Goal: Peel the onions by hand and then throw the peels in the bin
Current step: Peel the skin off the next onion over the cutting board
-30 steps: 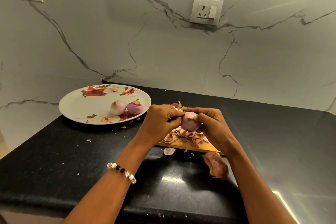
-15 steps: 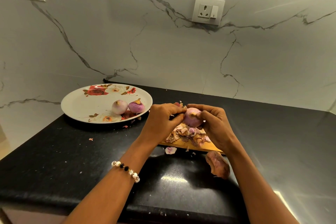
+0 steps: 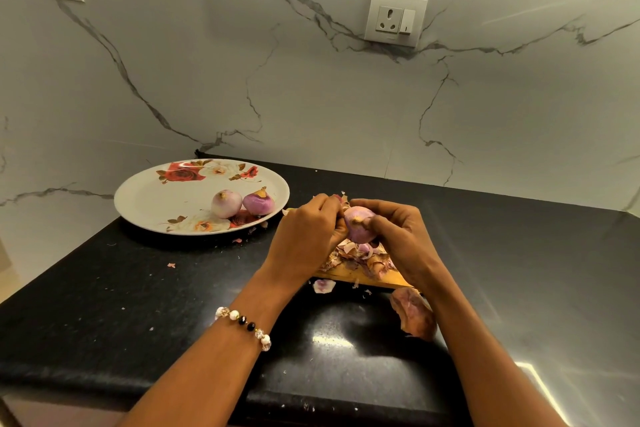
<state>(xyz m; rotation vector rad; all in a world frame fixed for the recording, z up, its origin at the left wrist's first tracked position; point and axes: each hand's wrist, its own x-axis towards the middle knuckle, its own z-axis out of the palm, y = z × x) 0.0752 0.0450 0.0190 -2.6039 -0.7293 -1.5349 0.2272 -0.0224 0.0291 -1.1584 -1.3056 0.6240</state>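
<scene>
A round, pale purple onion (image 3: 359, 226) is held above the wooden chopping board (image 3: 360, 277), its tan root end tilted up toward the camera. The right hand (image 3: 398, 239) grips it from the right; the left hand (image 3: 308, 236) pinches at its left side. A heap of papery peels (image 3: 360, 255) covers the board.

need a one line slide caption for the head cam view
Both hands, left hand and right hand, peel an onion over a peel pile; two peeled onions wait on a floral plate.
</scene>
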